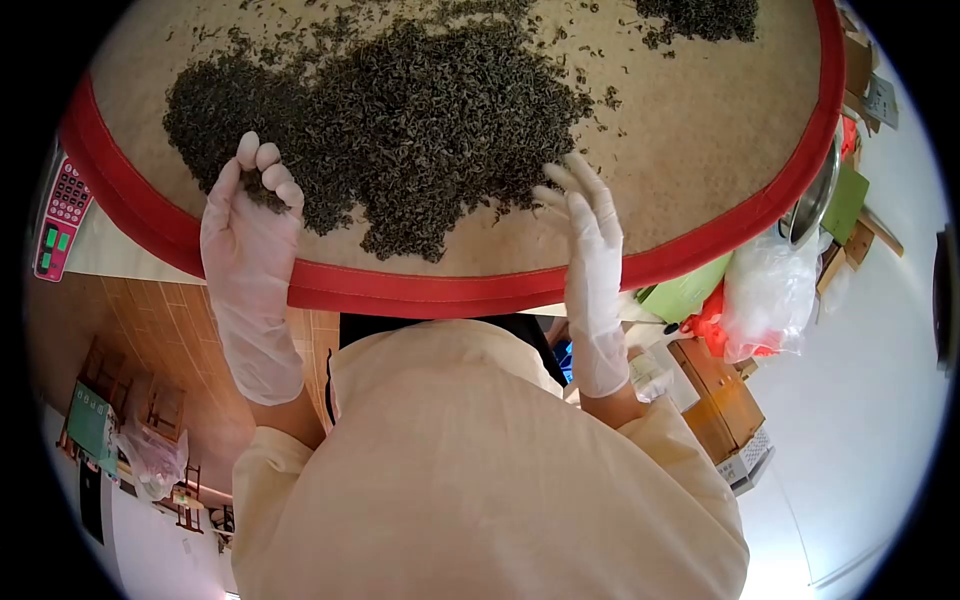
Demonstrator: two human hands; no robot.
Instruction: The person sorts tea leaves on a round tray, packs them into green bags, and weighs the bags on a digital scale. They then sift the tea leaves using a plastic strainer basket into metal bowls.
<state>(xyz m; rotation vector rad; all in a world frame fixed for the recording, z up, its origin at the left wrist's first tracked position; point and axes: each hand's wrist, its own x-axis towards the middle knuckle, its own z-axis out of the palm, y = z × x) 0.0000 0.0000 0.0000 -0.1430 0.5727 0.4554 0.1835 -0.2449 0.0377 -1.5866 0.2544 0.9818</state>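
Note:
A large heap of dark, curled dried leaves point(420, 120) lies on a round tan tray with a red rim point(430, 290). My left hand point(255, 230), in a white glove, is palm up at the heap's left front edge, its fingers curled round some of the leaves. At the heap's right edge is my right hand point(590, 225), also gloved, with fingers spread and slightly bent; nothing shows in it. A smaller pile of leaves point(705, 15) sits at the tray's far right, and loose bits are scattered between.
A pink and white scale point(65, 215) stands left of the tray. To the right are a metal bowl point(818, 200), a clear plastic bag point(765, 290) and cardboard boxes point(715, 390). Chairs and a green-topped table point(92, 425) stand at lower left.

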